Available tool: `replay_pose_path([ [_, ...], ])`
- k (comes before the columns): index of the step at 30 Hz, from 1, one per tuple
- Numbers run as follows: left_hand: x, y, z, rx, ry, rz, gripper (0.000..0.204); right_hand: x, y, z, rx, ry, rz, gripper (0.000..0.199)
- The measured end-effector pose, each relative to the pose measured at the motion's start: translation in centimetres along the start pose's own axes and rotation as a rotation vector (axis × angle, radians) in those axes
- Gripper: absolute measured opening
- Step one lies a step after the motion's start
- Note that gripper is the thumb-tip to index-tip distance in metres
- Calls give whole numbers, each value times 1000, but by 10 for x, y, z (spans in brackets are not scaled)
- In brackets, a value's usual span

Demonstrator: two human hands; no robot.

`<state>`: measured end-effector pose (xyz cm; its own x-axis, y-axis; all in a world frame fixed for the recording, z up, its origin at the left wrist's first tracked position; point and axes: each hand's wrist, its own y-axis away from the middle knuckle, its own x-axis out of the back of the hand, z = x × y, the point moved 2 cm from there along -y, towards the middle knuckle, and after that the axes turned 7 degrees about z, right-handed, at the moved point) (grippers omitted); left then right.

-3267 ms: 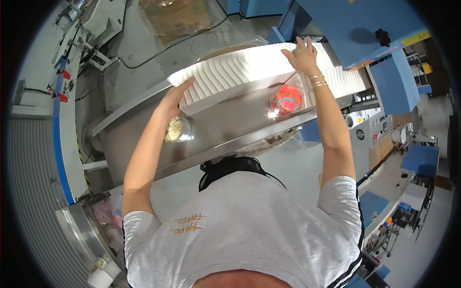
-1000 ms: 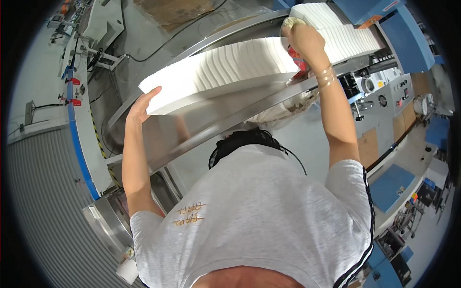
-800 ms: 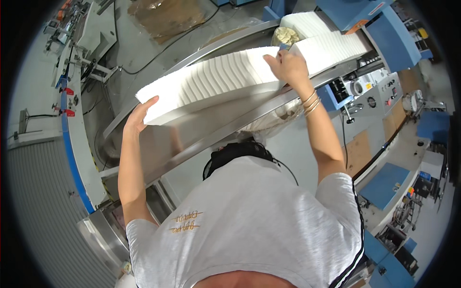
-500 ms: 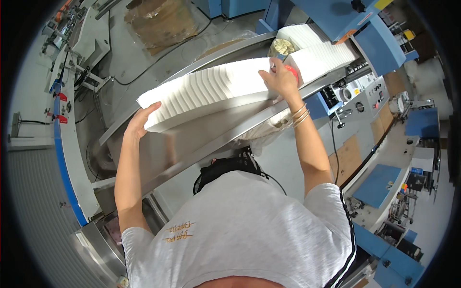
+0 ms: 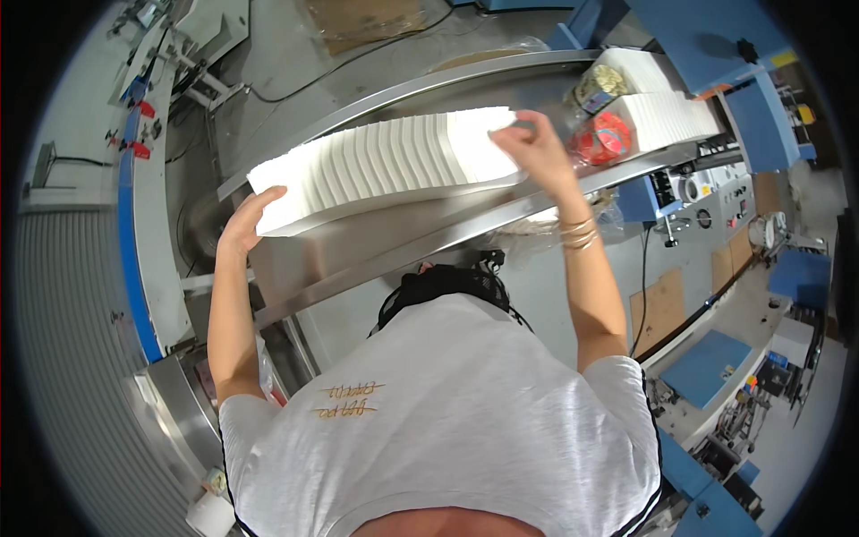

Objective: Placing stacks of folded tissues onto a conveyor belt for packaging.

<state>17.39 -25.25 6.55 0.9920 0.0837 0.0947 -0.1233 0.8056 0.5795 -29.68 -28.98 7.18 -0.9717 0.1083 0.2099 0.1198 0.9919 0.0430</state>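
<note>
A long row of folded white tissue paper (image 5: 376, 166) lies lengthwise on a metal trough, its top edge in ridges. My left hand (image 5: 246, 219) grips its left end, the thumb over the top and the other fingers mostly hidden behind the end. At the right end my right hand (image 5: 537, 152) is bent, thumb and forefinger at the corner of the paper and seemingly pinching it; slight blur hides the exact contact. To the right of that hand sit a red round packaged item (image 5: 601, 139) and a gold-topped one (image 5: 599, 88), beside more white paper (image 5: 662, 121).
The metal trough (image 5: 385, 234) slants up to a blue machine (image 5: 707, 40) at the far right. A long white bench with a blue edge (image 5: 134, 268) runs along the left. More machines and a blue panel (image 5: 707, 367) stand on the right. A cable crosses the floor behind.
My right hand has come away from the red item, which now shows in full, with a gap between the tissue row and the paper on the right. The whole view has shifted.
</note>
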Motion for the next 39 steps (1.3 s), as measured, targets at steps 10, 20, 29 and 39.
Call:
replay_pose_path([
  [10, -24, 29, 4, 49, -32, 111, 78, 39, -39, 42, -485, -122, -337, 80],
  [20, -57, 41, 10, -59, -62, 107, 60, -18, -17, 7, -324, 117, -525, 78],
  [29, -45, 46, -44, 3, 71, 89, 86, -44, 26, -45, -526, 112, -239, 68],
  [39, 4, 126, -25, -249, 293, 316, 72, -78, 11, -78, -402, -144, -646, 61],
])
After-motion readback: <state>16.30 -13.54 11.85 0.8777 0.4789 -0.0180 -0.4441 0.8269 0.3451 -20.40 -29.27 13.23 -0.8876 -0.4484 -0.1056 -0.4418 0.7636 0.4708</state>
